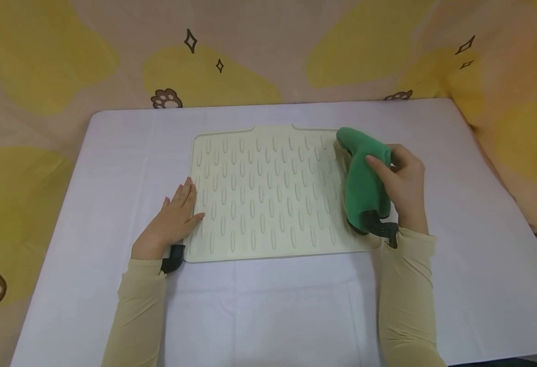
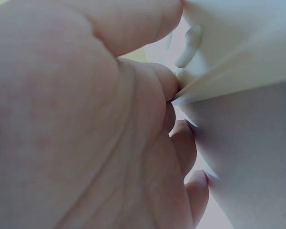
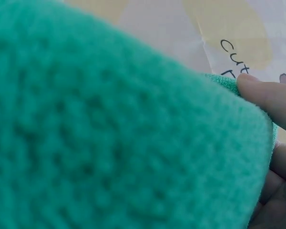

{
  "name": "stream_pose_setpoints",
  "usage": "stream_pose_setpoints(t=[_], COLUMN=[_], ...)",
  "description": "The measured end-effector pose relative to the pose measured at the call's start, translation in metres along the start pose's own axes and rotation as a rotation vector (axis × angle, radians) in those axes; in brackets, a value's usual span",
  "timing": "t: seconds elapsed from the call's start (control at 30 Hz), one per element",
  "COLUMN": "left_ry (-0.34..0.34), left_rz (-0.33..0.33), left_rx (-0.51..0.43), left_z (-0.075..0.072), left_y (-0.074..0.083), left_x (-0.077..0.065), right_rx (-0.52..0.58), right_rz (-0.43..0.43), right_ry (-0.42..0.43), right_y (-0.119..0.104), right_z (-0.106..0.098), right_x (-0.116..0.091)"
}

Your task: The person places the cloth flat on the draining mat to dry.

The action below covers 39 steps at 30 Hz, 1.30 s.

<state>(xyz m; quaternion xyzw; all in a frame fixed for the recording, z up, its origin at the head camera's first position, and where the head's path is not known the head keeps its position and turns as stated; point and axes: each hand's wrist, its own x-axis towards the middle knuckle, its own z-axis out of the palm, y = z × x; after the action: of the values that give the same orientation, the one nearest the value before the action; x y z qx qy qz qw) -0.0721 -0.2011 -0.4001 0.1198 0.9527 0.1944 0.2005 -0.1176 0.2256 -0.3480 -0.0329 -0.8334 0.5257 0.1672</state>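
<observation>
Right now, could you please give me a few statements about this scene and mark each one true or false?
1. The pale mat lies on a white tabletop. True.
2. The left hand is raised well clear of the mat. False: it touches the mat's left edge.
3. The right hand holds a green cloth. True.
4. The cloth is spread flat across the middle of the mat. False: it is bunched up at the mat's right side.
5. Both sleeves are dark blue. False: they are beige.
</observation>
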Motion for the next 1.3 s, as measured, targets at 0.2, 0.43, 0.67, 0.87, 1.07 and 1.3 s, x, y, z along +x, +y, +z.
stream_pose_setpoints(t=[0.2,0.43,0.67,0.87,1.07,1.3], left_ry=[0.001,0.007,0.016,0.019,0.021,0.025], left_rz=[0.004,0.002,0.005,0.013,0.016,0.017], left_rx=[-0.003,-0.012,-0.018,-0.013,-0.005,0.003], left_z=[-0.001,-0.001,0.001,0.001,0.003,0.004], left_y=[0.000,0.000,0.001,0.000,-0.001,-0.003], left_x=[-0.001,-0.001,-0.001,-0.001,0.000,0.001], right_rx=[0.001,-0.088,-0.121,-0.141,-0.126,-0.078], right_rz=[-0.070,-0.170,-0.246,-0.256,-0.256,-0.234], right_ry=[-0.067,-0.225,-0.321,-0.341,-0.349,-0.380], right_y=[-0.007,-0.012,-0.013,-0.012,-0.015,-0.019], right_z=[0.013,0.039,0.059,0.062,0.061,0.062], right_x=[-0.005,-0.013,-0.019,-0.022,-0.023,-0.025])
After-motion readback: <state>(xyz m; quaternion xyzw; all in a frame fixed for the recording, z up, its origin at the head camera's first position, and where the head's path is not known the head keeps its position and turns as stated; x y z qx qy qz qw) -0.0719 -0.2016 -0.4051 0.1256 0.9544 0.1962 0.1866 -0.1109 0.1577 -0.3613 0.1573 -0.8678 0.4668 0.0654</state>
